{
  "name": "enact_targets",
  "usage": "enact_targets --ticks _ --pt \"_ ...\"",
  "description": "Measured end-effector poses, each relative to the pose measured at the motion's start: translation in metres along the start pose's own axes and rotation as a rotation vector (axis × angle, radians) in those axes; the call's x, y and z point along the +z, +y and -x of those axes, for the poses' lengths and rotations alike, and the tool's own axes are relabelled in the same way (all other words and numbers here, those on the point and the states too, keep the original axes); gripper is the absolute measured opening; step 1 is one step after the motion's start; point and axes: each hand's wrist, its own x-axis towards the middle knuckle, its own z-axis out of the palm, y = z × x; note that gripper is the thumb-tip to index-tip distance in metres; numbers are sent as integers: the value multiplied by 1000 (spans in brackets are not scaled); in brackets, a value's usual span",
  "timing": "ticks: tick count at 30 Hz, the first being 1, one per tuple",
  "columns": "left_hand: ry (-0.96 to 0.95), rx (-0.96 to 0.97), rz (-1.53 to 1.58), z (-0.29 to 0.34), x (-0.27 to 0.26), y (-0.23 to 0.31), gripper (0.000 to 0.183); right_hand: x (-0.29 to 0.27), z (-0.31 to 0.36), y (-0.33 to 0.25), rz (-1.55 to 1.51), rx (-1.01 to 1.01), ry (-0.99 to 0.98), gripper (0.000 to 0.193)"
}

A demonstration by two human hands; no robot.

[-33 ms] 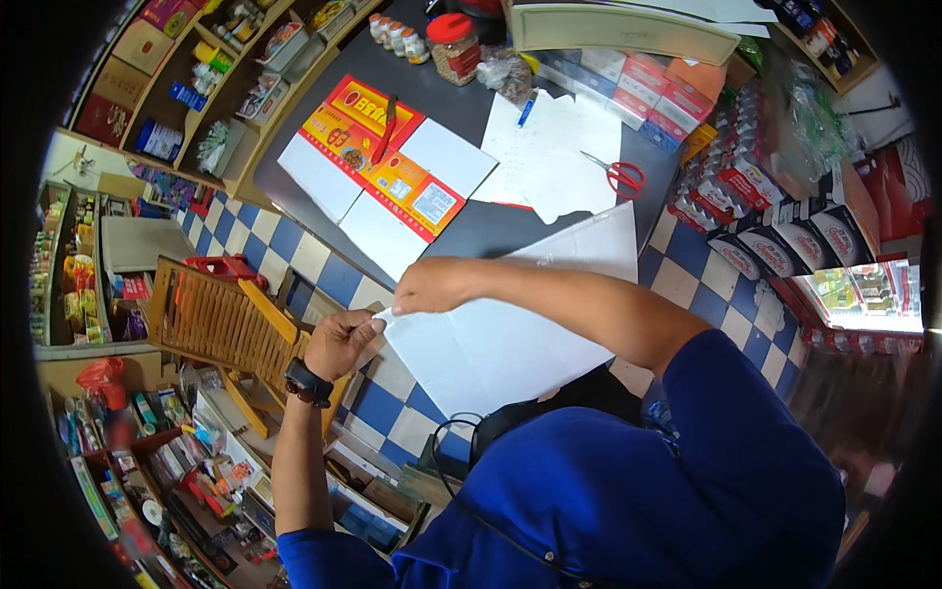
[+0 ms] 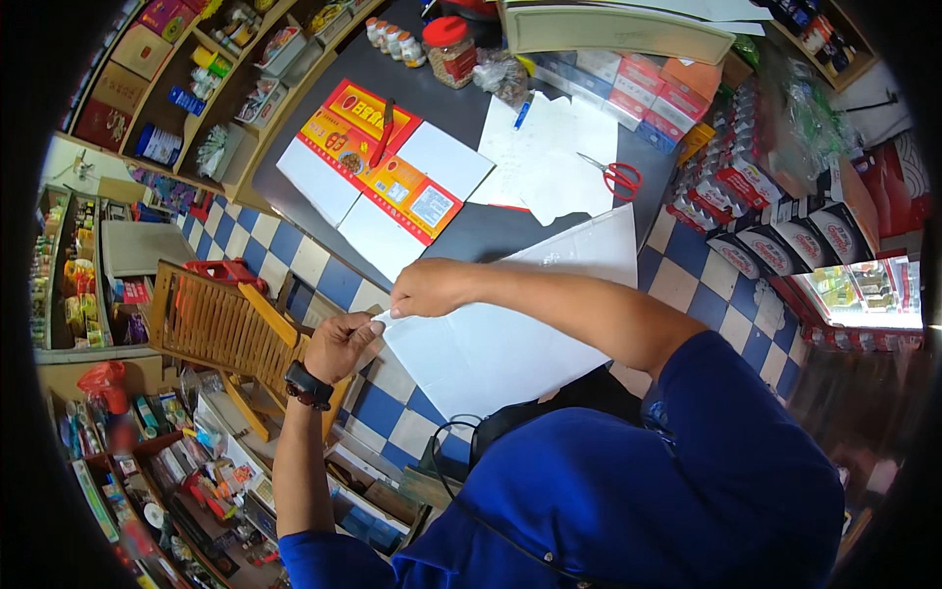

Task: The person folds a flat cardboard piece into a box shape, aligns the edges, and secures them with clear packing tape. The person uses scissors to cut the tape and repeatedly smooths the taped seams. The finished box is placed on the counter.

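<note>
A large white sheet (image 2: 510, 348), stiff like thin cardboard and creased across, lies slanted between my body and the dark table. At its left corner my left hand (image 2: 340, 344), with a black watch on the wrist, pinches the edge between thumb and fingers. Close beside it my right hand (image 2: 424, 288) is closed on the same corner, its forearm crossing above the sheet. Between the two hands a small bit of white edge shows. What lies under my right fingers is hidden.
On the dark table (image 2: 510, 234) rest a flattened red-and-yellow carton (image 2: 410, 187) with a red-handled knife (image 2: 383, 133), white paper (image 2: 549, 167), a blue marker (image 2: 524, 110) and red-handled scissors (image 2: 618, 177). A wooden slatted chair (image 2: 211, 312) stands left; stacked drink packs (image 2: 726, 187) stand right.
</note>
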Motion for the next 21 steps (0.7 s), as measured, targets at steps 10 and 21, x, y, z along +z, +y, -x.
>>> enact_targets --ticks 10,21 --pt "88 -27 25 11 0 11 25 -44 70 4 272 190 214 35" --pt "121 38 216 -15 -2 25 30 -100 125 64 178 25 318 33"
